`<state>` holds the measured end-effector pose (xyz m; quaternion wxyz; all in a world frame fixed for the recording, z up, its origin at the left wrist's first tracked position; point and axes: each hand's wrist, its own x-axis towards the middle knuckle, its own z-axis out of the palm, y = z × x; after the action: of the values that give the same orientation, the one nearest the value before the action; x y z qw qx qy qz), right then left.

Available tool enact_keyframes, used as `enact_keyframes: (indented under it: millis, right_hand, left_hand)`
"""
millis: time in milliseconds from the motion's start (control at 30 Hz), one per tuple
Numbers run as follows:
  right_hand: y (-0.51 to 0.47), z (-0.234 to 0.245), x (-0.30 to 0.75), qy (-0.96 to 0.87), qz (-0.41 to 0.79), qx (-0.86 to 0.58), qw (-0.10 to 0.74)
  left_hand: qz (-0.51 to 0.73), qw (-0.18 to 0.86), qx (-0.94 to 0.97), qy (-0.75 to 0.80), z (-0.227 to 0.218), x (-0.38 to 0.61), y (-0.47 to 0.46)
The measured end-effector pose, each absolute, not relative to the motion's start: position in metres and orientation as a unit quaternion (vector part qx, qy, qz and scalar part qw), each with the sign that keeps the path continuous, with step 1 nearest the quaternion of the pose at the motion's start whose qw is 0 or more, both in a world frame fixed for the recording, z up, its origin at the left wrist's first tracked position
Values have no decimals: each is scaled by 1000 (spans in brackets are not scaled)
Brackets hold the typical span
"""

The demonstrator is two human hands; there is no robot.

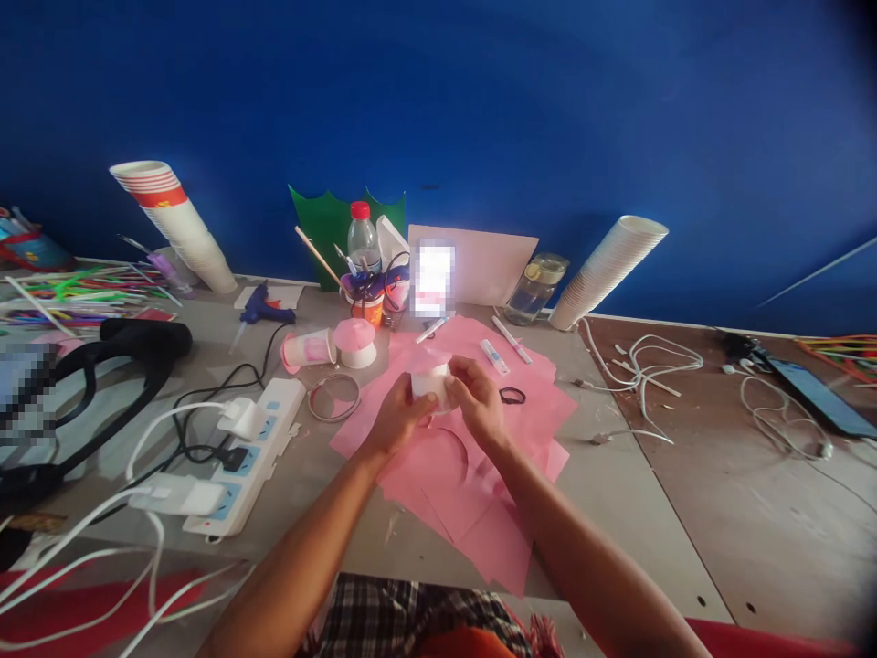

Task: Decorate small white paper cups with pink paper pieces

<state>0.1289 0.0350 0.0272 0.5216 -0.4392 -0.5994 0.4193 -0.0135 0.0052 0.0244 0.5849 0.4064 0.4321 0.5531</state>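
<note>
A white paper cup (430, 387) with pink paper on its top is held between my two hands, above pink paper sheets (472, 512). My left hand (397, 416) grips its left side, thumb across the front. On the other side, the fingers of my right hand (476, 393) close around the cup's right edge. Left of the hands stands another white cup (357, 355) with a pink paper top. Beside it a pink-trimmed cup (308, 349) lies on its side. A roll of tape (333, 397) rests in front of them.
A white power strip (250, 466) with plugs and cables lies at left, near a blue glue gun (266, 306). Tall cup stacks lean at left (174, 224) and right (609, 270). A lit phone (434, 279) stands behind the paper. White cables (650, 356) lie at right.
</note>
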Motion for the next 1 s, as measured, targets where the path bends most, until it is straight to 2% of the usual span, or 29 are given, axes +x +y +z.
enact_keyframes:
  millis: [267,533,700,1000]
  right_hand:
    - [32,33,127,-595,434,-449,507]
    - [31,38,126,-622,445,-462,449]
    - [31,37,125,-680,401,-451,416]
    - [31,35,122,-682,388,-478,395]
  left_hand:
    - [565,559,424,434,24,-14,7]
    - [583,438,455,512,18,-15,11]
    - [555,334,515,561,19,-14,10]
    - [518,339,560,550,16,-7,5]
